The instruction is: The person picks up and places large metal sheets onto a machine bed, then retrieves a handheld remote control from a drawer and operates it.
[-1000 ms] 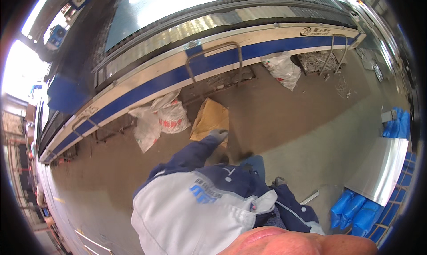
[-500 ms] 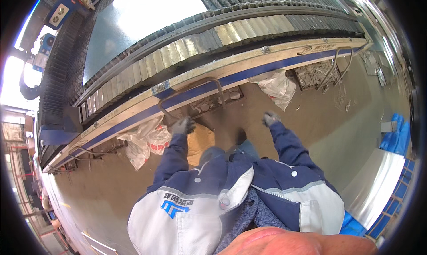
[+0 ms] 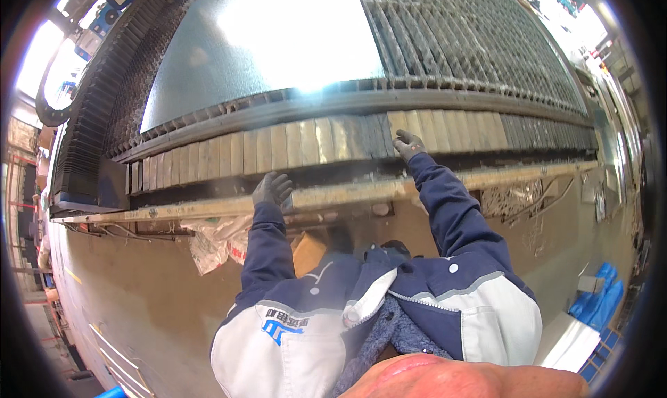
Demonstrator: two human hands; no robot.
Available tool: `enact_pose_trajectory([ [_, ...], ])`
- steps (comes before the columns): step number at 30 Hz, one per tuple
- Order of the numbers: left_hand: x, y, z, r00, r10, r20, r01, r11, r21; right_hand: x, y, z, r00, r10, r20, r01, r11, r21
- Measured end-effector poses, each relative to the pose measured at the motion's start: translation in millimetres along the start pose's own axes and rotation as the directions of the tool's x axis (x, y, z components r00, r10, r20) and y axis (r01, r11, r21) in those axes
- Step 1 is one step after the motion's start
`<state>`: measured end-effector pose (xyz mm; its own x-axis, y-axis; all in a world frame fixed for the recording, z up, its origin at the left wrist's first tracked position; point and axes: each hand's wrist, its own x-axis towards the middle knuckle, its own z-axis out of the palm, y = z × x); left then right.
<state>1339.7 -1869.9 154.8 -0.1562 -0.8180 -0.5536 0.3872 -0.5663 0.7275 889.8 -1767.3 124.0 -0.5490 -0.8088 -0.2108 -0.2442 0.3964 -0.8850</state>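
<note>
Gloved hands (image 3: 272, 188) (image 3: 408, 145) on machine's metal edge (image 3: 347, 193)

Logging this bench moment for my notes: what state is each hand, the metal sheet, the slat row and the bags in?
Left hand: gloved, gripping the machine's front rail.
Right hand: gloved, resting on the slat row.
Metal sheet: lying flat on the grate.
White bags: crumpled on the floor.
</note>
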Motion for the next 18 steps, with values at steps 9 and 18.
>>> enact_pose_trajectory([
  [9,54,-8,50,0.988,0.060,-0.143,-0.079,0.989,-0.128,264,-97,24,0.978,0.022,-0.208,-0.143,0.798,-0.585],
  [18,94,-31,113,0.975,0.027,-0.219,-0.069,0.981,-0.184,376,-52,37,0.924,-0.164,0.345,0.377,0.247,-0.893],
])
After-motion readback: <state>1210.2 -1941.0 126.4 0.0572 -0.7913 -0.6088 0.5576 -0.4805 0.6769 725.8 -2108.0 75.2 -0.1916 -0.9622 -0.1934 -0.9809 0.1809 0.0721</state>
